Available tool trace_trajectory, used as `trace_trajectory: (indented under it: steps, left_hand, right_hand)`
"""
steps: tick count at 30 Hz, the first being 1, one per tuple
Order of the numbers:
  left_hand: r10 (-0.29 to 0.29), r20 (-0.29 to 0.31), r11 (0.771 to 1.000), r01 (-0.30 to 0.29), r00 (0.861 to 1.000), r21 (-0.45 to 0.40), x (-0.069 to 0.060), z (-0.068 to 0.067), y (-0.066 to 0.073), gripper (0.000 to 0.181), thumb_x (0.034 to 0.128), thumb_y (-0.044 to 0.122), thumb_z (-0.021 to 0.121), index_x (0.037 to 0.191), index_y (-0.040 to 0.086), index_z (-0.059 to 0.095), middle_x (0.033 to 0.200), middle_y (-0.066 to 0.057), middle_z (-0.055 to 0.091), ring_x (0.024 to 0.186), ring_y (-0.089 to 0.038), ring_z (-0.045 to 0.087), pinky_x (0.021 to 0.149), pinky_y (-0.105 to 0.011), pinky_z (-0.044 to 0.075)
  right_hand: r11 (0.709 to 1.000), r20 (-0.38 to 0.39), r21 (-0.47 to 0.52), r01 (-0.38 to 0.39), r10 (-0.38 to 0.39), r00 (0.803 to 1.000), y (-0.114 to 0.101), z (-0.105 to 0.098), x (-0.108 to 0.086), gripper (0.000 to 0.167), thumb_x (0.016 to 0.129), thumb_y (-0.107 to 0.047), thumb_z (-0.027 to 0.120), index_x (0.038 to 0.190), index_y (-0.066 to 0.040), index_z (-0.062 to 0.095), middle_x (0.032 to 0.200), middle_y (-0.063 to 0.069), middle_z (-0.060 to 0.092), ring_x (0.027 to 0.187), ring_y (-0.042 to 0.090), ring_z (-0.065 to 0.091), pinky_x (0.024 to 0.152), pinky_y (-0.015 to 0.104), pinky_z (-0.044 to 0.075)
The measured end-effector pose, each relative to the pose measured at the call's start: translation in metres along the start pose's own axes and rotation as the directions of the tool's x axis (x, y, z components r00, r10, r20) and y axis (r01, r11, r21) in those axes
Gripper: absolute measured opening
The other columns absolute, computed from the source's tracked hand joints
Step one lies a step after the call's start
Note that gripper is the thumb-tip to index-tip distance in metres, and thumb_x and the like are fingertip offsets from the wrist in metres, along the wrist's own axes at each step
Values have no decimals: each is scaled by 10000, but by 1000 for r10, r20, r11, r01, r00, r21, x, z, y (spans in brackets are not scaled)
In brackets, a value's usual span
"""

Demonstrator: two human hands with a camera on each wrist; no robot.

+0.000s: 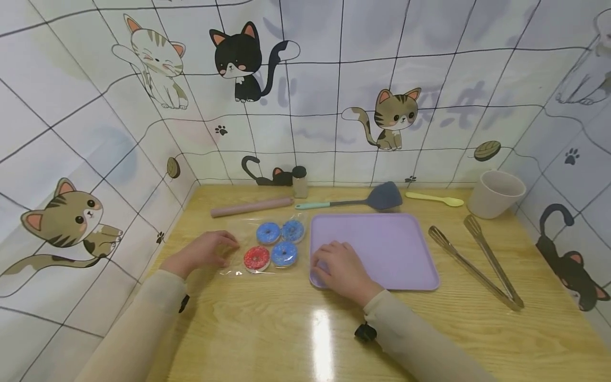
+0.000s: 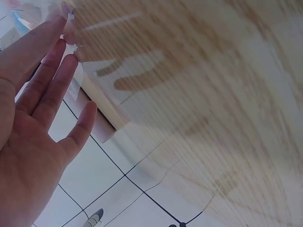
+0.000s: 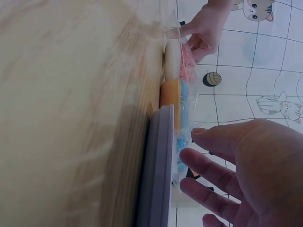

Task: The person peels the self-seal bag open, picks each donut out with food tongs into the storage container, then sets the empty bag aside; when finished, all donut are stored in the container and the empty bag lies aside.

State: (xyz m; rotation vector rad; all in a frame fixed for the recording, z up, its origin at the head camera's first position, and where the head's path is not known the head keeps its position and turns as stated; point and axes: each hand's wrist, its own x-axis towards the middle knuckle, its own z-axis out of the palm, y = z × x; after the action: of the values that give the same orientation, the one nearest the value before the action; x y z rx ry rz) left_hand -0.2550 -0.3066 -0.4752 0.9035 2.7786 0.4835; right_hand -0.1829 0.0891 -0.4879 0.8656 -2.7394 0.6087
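A clear plastic bag (image 1: 245,233) lies flat on the table with one red donut (image 1: 256,258) and several blue donuts (image 1: 285,254) in it. At the bag's left edge is my left hand (image 1: 202,253); its fingers look mostly straight in the left wrist view, their tips at the plastic. Whether thumb and fingers pinch the film is hard to tell. Over the left edge of the lilac tray (image 1: 382,249) hovers my right hand (image 1: 345,269). The right wrist view shows its fingers (image 3: 208,163) spread and loosely bent, holding nothing, beside the tray rim and the bag.
Behind the bag lie a rolling pin (image 1: 251,207) and a spatula (image 1: 384,197), near a small shaker jar (image 1: 299,183). To the tray's right are metal tongs (image 1: 496,265), a yellow spoon (image 1: 434,199) and a beige cup (image 1: 494,195). Cat-patterned cloth walls enclose the table's back and sides.
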Motion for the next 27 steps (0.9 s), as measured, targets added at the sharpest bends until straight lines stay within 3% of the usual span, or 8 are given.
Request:
trace_trajectory:
  steps: [5, 11, 22, 27]
  left_hand:
    - [21, -8, 1000, -21, 1000, 7, 3, -3, 1, 463, 787, 70, 880, 1226, 24, 739, 1276, -165, 673, 1211, -406, 624, 1093, -583, 462]
    - [9, 20, 999, -10, 1000, 54, 1, -5, -2, 467, 777, 87, 885, 1217, 27, 743, 1268, -168, 677, 1193, -407, 632, 1082, -584, 472]
    - [36, -5, 998, -36, 999, 46, -2, -7, 4, 449, 771, 87, 890, 1193, 17, 753, 1230, -166, 685, 1157, -400, 645, 1042, -583, 494]
    - [30, 5, 999, -31, 1000, 41, -1, -6, 6, 454, 767, 84, 895, 1194, 17, 753, 1234, -163, 684, 1158, -399, 646, 1038, -579, 499]
  right_hand:
    - [1000, -17, -17, 4, -5, 1000, 5, -3, 0, 75, 892, -312, 801, 922, -287, 738, 1089, -74, 755, 1002, 179, 639, 904, 428, 479]
    - [1000, 10, 18, -4, 4, 1000, 8, -1, 8, 176, 860, -200, 836, 1008, -265, 765, 1146, -64, 752, 1058, 206, 652, 932, 462, 485]
    - [997, 62, 79, 10, -15, 998, 8, 10, 34, 260, 918, -114, 765, 1164, -199, 757, 1191, 6, 725, 1135, 247, 645, 988, 479, 487]
    - [994, 68, 110, 25, -33, 997, 9, 12, 41, 317, 919, -74, 752, 1196, -229, 753, 1276, 15, 707, 1230, 270, 630, 1035, 507, 474]
